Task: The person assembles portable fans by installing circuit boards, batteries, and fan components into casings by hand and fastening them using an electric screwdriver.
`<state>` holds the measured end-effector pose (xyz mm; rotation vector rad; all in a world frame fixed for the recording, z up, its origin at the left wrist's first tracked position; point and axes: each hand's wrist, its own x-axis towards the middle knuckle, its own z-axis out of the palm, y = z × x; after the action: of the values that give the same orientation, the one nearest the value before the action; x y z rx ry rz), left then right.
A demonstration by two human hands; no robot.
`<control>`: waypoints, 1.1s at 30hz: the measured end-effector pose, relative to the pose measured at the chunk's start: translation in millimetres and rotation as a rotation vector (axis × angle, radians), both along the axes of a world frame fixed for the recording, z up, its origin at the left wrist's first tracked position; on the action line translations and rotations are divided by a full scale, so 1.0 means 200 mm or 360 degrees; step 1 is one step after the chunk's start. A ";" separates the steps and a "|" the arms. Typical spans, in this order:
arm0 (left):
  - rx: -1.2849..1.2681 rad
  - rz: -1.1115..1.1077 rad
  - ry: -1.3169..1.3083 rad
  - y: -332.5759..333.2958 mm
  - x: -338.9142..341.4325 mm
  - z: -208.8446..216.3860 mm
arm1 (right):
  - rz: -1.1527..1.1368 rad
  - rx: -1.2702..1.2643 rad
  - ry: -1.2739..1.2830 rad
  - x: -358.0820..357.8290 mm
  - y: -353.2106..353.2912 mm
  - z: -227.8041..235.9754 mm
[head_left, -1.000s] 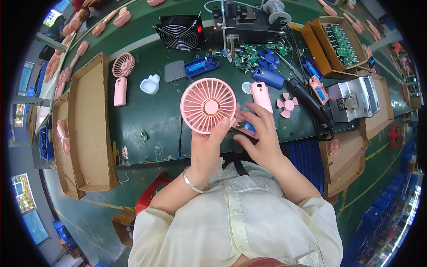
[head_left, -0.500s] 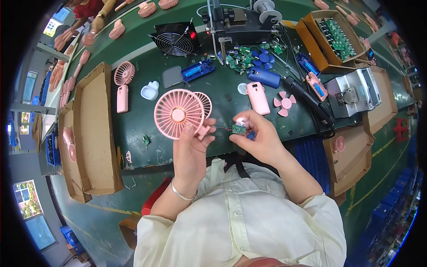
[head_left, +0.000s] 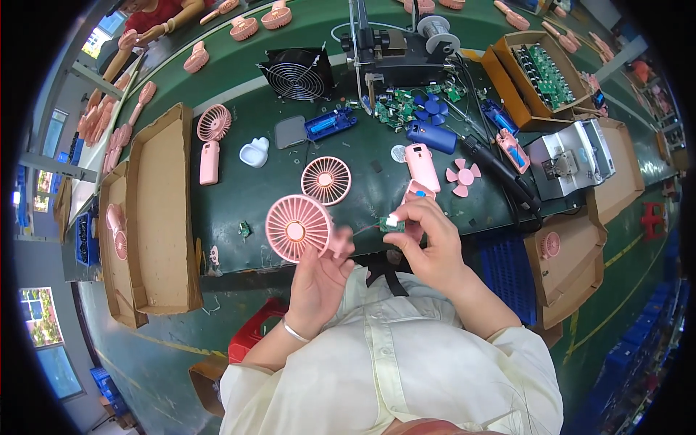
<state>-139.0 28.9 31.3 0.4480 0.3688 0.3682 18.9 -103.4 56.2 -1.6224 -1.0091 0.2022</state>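
Note:
My left hand is closed on the round pink fan head, its slatted grille turned up. Between thumb and fingers of my right hand is a small green circuit board with a bright white spot at its top. Thin wires run from the board toward the fan head. Just beyond the right fingers shows the end of a pink shell with a blue part inside; whether that hand also holds it I cannot tell. A loose pink fan grille lies on the table beyond the fan head.
Pink handle, pink propeller, blue casing and soldering iron lie on the right. Behind are a black fan, a solder-spool stand and loose boards. A cardboard tray stands left. Another person works far left.
The fan head has moved nearer to me and tilted, uncovering the loose grille behind it. My right hand has come slightly nearer too, and the pink shell now shows beyond its fingers.

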 end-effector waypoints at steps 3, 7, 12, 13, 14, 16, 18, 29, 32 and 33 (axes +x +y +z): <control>-0.0357 -0.0260 -0.0111 -0.01 -0.05 -0.09 | 0.0096 0.0031 -0.0059 -0.02 -0.01 -0.02; -0.0425 -0.0471 -0.0006 -0.05 -0.05 -0.12 | 0.0128 0.0196 -0.0270 -0.03 0.00 -0.05; 0.2474 0.0281 0.0046 -0.05 -0.06 -0.09 | 0.0106 0.0276 -0.0341 -0.04 0.01 -0.04; 0.3013 0.0604 0.0135 -0.04 -0.03 -0.07 | 0.0109 0.0295 -0.0365 -0.05 0.01 -0.04; 0.3093 0.0675 0.0261 -0.04 0.02 -0.03 | 0.0110 0.0313 -0.0389 -0.05 0.00 -0.04; 0.3087 0.0578 0.0454 -0.06 0.14 0.02 | 0.0078 0.0326 -0.0420 -0.05 0.01 -0.05; 0.3185 0.0539 0.0523 -0.07 0.17 0.01 | 0.0051 0.0339 -0.0449 -0.05 0.01 -0.04; 0.2432 0.0405 0.0393 0.00 0.20 0.10 | 0.0017 0.0345 -0.0274 0.00 -0.01 -0.04; 0.2028 0.0091 0.0445 0.00 0.21 0.14 | -0.0007 0.0369 -0.0269 0.03 -0.02 -0.03; 0.1724 -0.0080 0.0474 0.01 0.22 0.16 | -0.0014 0.0375 -0.0331 0.05 -0.02 -0.04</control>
<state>-94.7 31.1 63.0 1.5801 0.4248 0.4344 29.2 -107.2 48.2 -1.4522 -1.1380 -0.0912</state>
